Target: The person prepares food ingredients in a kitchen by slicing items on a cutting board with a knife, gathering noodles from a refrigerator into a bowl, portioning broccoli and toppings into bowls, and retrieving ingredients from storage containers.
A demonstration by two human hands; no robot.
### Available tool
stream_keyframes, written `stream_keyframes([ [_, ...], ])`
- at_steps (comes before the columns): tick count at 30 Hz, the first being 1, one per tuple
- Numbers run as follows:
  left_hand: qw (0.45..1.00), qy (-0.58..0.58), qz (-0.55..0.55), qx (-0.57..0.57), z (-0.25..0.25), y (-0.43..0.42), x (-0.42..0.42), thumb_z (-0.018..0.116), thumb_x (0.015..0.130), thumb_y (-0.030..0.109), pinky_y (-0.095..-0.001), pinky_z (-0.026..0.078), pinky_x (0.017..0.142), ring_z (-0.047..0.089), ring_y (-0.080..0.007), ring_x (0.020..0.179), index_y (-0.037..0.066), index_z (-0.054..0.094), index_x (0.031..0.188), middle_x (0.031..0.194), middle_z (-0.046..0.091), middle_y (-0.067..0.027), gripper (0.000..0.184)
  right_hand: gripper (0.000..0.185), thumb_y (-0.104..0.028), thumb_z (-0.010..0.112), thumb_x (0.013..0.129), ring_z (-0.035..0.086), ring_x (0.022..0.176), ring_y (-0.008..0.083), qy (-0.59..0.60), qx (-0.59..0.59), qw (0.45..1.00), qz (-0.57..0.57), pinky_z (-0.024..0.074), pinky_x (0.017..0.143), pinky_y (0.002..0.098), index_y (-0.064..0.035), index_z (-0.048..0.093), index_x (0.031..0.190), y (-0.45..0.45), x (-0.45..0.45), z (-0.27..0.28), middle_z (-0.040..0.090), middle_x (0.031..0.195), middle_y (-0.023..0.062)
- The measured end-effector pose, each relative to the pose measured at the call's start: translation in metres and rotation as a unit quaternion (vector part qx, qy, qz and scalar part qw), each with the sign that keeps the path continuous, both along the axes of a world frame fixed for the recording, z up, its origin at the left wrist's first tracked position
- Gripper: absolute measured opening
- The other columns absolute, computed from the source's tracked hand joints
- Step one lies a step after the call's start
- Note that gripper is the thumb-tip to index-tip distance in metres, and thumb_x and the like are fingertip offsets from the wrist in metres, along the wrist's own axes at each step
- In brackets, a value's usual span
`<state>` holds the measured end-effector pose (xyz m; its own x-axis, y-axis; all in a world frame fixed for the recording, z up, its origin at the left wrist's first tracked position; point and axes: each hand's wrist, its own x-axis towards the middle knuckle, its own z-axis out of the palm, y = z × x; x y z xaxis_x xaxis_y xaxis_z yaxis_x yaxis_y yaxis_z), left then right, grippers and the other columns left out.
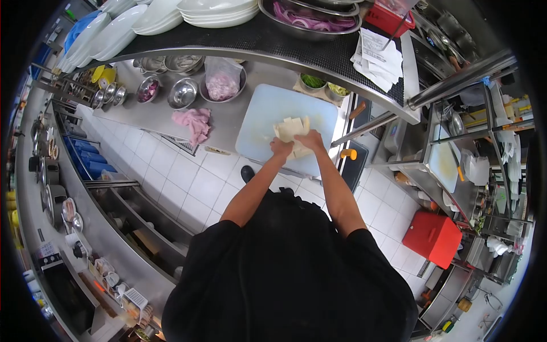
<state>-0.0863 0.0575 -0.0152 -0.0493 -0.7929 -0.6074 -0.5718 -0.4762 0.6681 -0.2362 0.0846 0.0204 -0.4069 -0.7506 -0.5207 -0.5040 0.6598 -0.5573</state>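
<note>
A pale blue cutting board (256, 122) lies on the steel counter. On its right half are pale, cream-coloured flat pieces (290, 127), too small to identify. My left hand (281, 147) touches their lower left side, its fingers drawn together. From the right, my right hand (309, 139) rests against the same pieces, its fingers bent around their edge. Both hands appear closed on the pieces, with a few more showing between and below them. A pink cloth (194, 123) lies left of the board.
Metal bowls (183, 93), one with a plastic bag (223, 78), stand at the counter's back left. A shelf (239, 43) with stacked plates overhangs the back. Right of the board are an orange-handled item (348, 154) and a steel post. A red bin (432, 238) stands lower right.
</note>
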Motion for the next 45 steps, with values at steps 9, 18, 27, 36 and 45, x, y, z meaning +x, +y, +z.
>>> stream_keyframes([
  [9,0.909,0.408,0.005,0.091,-0.009,-0.01,0.019,0.059,0.087,0.018,-0.0373,0.053,0.087,0.061,-0.026,0.108,0.001,0.045,0.134,0.119,0.059,-0.0154,0.052,0.063,-0.037,0.064,0.076,0.063,0.105,0.0362,-0.072,-0.051,0.996,-0.028,0.0501,0.088,0.0406,0.0025,0.056,0.124,-0.001,0.033,0.002,0.064,0.114,0.026],
  [18,0.935,0.345,-0.012,0.082,0.007,-0.02,0.02,0.051,0.093,0.027,-0.0357,0.051,0.085,0.061,-0.0217,0.103,0.002,0.051,0.129,0.115,0.061,-0.011,0.044,0.054,-0.03,0.061,0.084,0.062,0.103,0.0311,-0.194,-0.14,0.969,-0.057,0.0482,0.086,0.039,0.0002,0.047,0.127,0.013,0.057,0.013,0.062,0.115,0.0215],
  [27,0.915,0.372,0.135,0.083,0.046,-0.085,0.072,0.054,0.092,0.037,-0.0389,0.046,0.094,0.056,-0.0286,0.113,-0.003,0.043,0.133,0.123,0.056,-0.0194,0.058,0.051,-0.037,0.062,0.089,0.063,0.103,0.0333,-0.119,-0.145,0.982,0.022,0.049,0.086,0.0407,-0.0027,0.047,0.124,-0.067,0.126,0.086,0.063,0.111,0.021],
  [36,0.87,0.451,0.199,0.003,0.074,-0.25,0.228,0.041,0.099,0.038,-0.0386,0.046,0.09,0.058,-0.0246,0.106,0.0,0.054,0.128,0.117,0.061,-0.0134,0.05,0.063,-0.044,0.069,0.083,0.06,0.108,0.0453,-0.063,-0.189,0.966,0.165,0.047,0.088,0.0478,0.001,0.046,0.121,-0.257,0.271,0.1,0.063,0.112,0.029],
  [45,0.936,0.312,0.159,-0.032,-0.008,-0.413,0.327,0.048,0.093,0.048,-0.0415,0.041,0.099,0.053,-0.0331,0.118,-0.001,0.062,0.12,0.125,0.058,-0.0221,0.058,0.06,-0.035,0.069,0.085,0.058,0.114,0.037,0.012,-0.236,0.961,0.145,0.0452,0.095,0.0428,-0.0007,0.048,0.129,-0.378,0.347,0.029,0.06,0.122,0.0233],
])
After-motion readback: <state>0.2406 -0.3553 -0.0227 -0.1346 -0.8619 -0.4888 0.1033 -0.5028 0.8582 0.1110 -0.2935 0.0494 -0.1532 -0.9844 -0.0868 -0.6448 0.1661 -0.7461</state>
